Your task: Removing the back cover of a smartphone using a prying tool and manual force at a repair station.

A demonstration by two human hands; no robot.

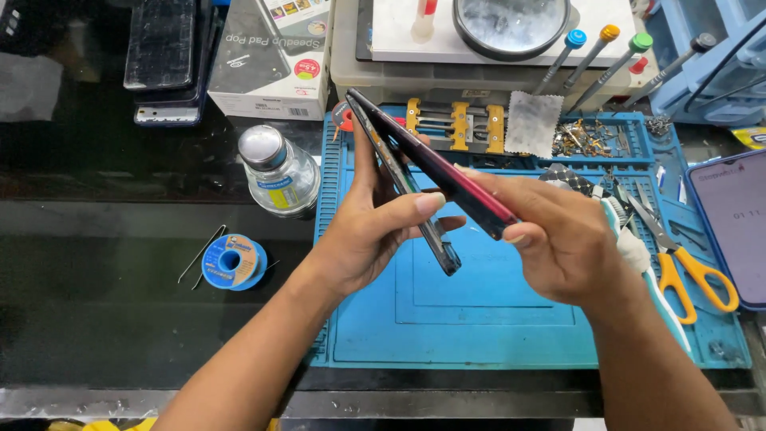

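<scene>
Over the blue work mat (479,319), my left hand (371,231) grips a dark phone body (399,179) seen edge-on, thumb across its face. My right hand (558,239) holds a red-edged back cover (447,172) by its near end. The two parts meet at their far tips and spread apart toward me like an open wedge.
Yellow-handled scissors (686,267) and a white-and-teal brush (638,247) lie on the mat's right. A lit phone (738,223) sits at the far right. Left of the mat stand a glass bottle (279,172) and a blue solder spool (231,262). Screwdrivers (594,52) and boxes line the back.
</scene>
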